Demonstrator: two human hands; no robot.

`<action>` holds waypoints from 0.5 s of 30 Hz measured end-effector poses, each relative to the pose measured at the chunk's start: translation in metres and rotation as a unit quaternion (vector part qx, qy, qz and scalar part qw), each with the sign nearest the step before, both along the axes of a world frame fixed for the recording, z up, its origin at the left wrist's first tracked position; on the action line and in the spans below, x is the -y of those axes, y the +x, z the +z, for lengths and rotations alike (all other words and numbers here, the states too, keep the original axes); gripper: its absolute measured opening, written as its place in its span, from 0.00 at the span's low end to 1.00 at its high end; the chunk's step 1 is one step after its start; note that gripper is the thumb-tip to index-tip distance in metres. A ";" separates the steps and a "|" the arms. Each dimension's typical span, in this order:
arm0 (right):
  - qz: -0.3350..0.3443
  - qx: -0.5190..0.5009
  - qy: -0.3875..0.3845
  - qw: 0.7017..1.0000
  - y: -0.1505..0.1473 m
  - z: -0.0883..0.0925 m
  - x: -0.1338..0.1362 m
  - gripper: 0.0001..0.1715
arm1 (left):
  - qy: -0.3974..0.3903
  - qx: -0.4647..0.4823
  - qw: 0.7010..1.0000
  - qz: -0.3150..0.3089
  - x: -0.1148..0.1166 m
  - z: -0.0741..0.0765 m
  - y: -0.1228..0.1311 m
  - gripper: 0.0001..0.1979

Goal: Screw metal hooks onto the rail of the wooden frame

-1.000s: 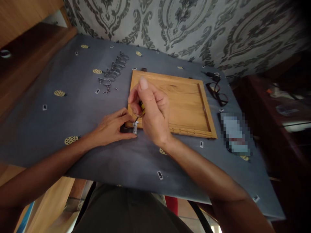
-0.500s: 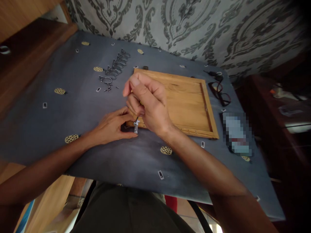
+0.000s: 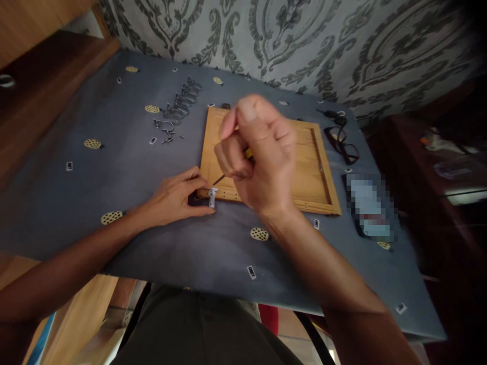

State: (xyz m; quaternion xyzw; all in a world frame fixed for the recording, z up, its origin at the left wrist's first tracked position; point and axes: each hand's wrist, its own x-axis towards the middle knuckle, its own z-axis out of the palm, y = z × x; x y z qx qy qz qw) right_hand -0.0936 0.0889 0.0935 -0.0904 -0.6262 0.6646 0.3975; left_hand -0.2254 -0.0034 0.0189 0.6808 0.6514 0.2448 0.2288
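Observation:
My right hand (image 3: 262, 152) is a closed fist around a screwdriver (image 3: 218, 179), its dark shaft slanting down to the left and a bit of yellow handle showing between the fingers. The tip is just above a small shiny metal fitting (image 3: 212, 196) at the near edge of a wooden tray-like panel (image 3: 266, 202), close to its left corner. Thumb and fingers of my left hand (image 3: 178, 197) pinch this fitting against the edge. The fitting's exact kind is too small to make out. My right fist hides part of the panel.
Beyond my left hand lie a row of dark metal hooks or loops (image 3: 182, 101) and several loose screws (image 3: 168, 138). Eyeglasses (image 3: 349, 152), a dark key-like bundle (image 3: 335, 117) and a blurred-out phone-like object (image 3: 369, 208) lie right of the panel. A patterned wall (image 3: 289, 40) stands behind the table.
My right hand has moved up and to the right, lifting the screwdriver away from the fitting and tilting its shaft. My left hand stays at the fitting.

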 end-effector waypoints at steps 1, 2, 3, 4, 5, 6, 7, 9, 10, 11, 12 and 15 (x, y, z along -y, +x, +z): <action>-0.017 -0.002 0.001 1.000 0.002 0.003 -0.001 0.17 | -0.001 -0.001 1.000 0.001 0.000 0.000 0.000 0.19; -0.022 0.005 0.004 1.000 0.004 0.006 -0.001 0.18 | -0.002 -0.002 1.000 0.001 0.000 0.000 0.000 0.19; -0.029 0.005 0.006 1.000 0.005 0.008 -0.003 0.19 | -0.003 -0.003 1.000 0.001 0.000 0.000 0.000 0.19; -0.032 0.004 0.007 0.999 0.006 0.008 -0.004 0.20 | -0.003 -0.004 1.000 0.001 -0.001 0.000 0.000 0.19; -0.032 0.005 0.007 0.999 0.006 0.007 -0.005 0.20 | -0.003 -0.004 1.000 0.000 -0.001 0.000 0.000 0.19; -0.031 0.005 0.007 0.999 0.005 0.005 -0.006 0.21 | -0.003 -0.005 1.000 0.000 -0.001 0.000 0.000 0.19; -0.027 0.007 0.008 1.000 0.004 0.003 -0.007 0.22 | -0.002 -0.006 1.000 0.000 -0.001 0.000 0.000 0.18; -0.019 0.019 0.009 1.000 0.002 -0.002 -0.007 0.23 | 0.001 -0.007 1.000 0.000 -0.001 -0.001 0.000 0.18; -0.019 0.027 0.010 0.999 0.001 -0.005 -0.007 0.23 | 0.002 -0.007 1.000 0.000 0.000 -0.001 0.000 0.18; -0.020 0.035 0.010 0.999 0.000 -0.007 -0.006 0.23 | 0.004 -0.007 1.000 -0.001 0.000 -0.002 0.000 0.18; -0.024 0.044 0.009 0.999 -0.001 -0.008 -0.006 0.23 | 0.006 -0.006 1.000 -0.002 0.000 -0.003 -0.001 0.18; -0.027 0.051 0.003 0.998 -0.003 -0.011 -0.003 0.23 | 0.010 -0.005 1.000 -0.005 0.000 -0.005 -0.002 0.19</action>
